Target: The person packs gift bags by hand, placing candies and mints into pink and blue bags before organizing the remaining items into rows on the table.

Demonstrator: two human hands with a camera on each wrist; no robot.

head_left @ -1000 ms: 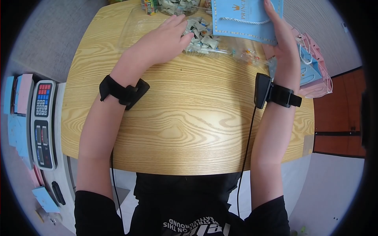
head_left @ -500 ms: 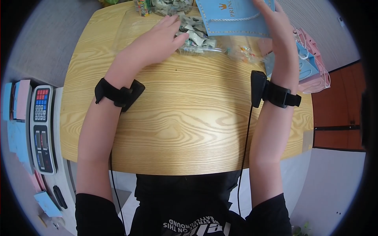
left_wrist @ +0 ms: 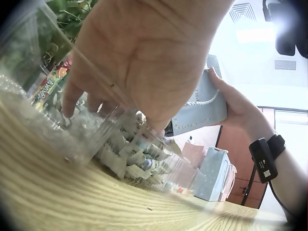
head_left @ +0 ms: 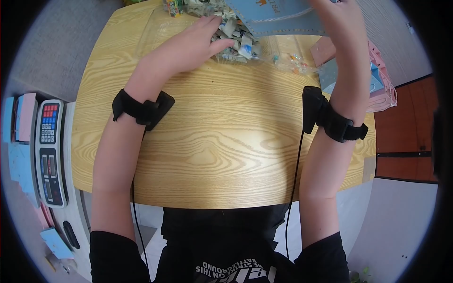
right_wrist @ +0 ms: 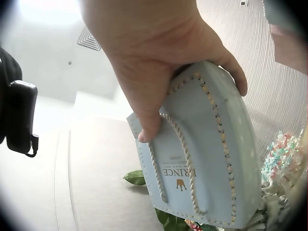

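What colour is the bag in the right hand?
The bag is pale blue, shown best by the right wrist view.

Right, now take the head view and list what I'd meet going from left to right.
White-and-black digital scale with a keypad → left hand → light blue paper bag with a white rope handle → right hand → pink paper bag.
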